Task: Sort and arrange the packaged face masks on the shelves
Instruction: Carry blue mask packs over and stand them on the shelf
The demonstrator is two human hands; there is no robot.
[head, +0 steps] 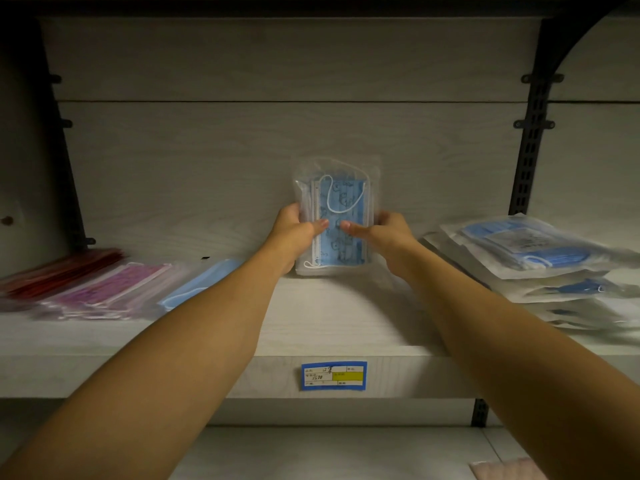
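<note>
A clear pack of blue patterned face masks (pixel 341 202) stands upright on the pale shelf (pixel 329 323), leaning at the back panel. My left hand (pixel 298 230) grips its left edge, thumb across the front. My right hand (pixel 381 233) grips its right edge, thumb also on the front. Lying flat on the shelf's left part are a red mask pack (pixel 62 271), a pink mask pack (pixel 107 292) and a light blue mask pack (pixel 201 282). A pile of clear packs with blue masks (pixel 540 258) sits at the right.
A blue and yellow price label (pixel 334 375) is stuck on the shelf's front edge. Black slotted uprights (pixel 530 150) and a bracket stand at the right, another upright at the left. A lower shelf (pixel 346 452) shows below, with a pinkish pack (pixel 502 471) at its right.
</note>
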